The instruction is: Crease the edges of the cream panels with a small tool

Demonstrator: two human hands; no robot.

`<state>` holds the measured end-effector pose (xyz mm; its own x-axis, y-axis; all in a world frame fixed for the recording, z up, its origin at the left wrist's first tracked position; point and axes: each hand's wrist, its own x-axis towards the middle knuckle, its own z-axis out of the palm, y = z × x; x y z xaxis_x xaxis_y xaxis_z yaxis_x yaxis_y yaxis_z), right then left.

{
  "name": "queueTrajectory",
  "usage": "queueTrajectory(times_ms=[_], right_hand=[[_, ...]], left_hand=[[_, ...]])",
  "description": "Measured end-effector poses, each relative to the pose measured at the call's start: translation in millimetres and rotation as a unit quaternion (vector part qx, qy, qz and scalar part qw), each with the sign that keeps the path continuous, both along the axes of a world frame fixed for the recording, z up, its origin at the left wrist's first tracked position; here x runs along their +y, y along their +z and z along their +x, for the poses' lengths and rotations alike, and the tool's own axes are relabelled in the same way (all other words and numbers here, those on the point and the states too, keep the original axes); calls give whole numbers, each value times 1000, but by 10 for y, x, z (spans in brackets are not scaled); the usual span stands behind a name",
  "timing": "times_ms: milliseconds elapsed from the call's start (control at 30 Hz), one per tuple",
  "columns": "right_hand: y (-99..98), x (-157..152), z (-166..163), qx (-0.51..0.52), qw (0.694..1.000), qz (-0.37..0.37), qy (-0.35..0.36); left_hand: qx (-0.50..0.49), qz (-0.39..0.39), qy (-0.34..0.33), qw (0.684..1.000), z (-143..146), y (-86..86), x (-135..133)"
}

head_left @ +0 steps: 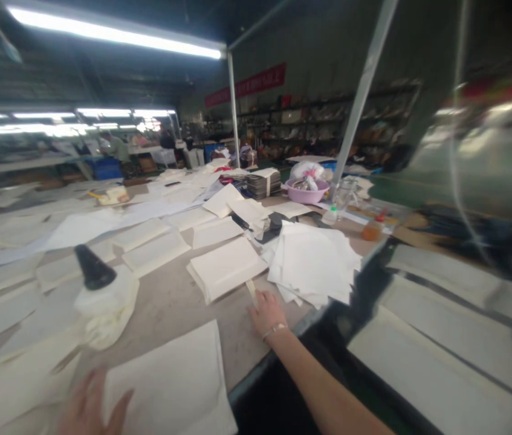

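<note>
My left hand [92, 402] is at the lower left, blurred, with thumb and fingers apart at the left edge of a cream-white folded sheet or stack [169, 386]. Farther right, my right hand [267, 311] has its fingers closed around a thin cream-coloured strip [251, 291], whose exact kind I cannot make out. The strip's tip reaches the near edge of a cream stack of panels [226, 266]. Loose white sheets [312, 257] lie in a fanned pile just beyond my right hand.
A white container with a black brush-like handle [95, 269] stands left of centre. At the back right are a pink basin [307, 190], a bottle of orange liquid [372, 228] and a metal post [364, 90]. More panels [446, 356] lie right of the table edge.
</note>
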<state>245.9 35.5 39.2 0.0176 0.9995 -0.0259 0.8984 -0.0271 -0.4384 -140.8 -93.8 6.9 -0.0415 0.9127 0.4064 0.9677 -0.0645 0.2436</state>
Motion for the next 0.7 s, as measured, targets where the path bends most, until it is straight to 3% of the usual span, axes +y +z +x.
queueTrajectory(times_ms=[67,133,200,333,500,700], right_hand=[[-12,123,20,-71,997,-20,4],[-6,234,8,-94,995,-39,17],[18,329,-9,-106,992,-58,28],[101,375,-7,-124,986,-87,71],[182,47,-83,-95,977,-76,176],[204,-179,-268,-94,960,-51,259]], left_hand=[[26,-10,-78,997,439,10,92],[94,-37,-233,967,900,44,225],[122,-56,-293,947,1267,69,363],[120,-78,-306,941,1548,-12,504],[88,-35,-290,952,1504,-189,481],[62,-15,-277,959,1495,-241,462]])
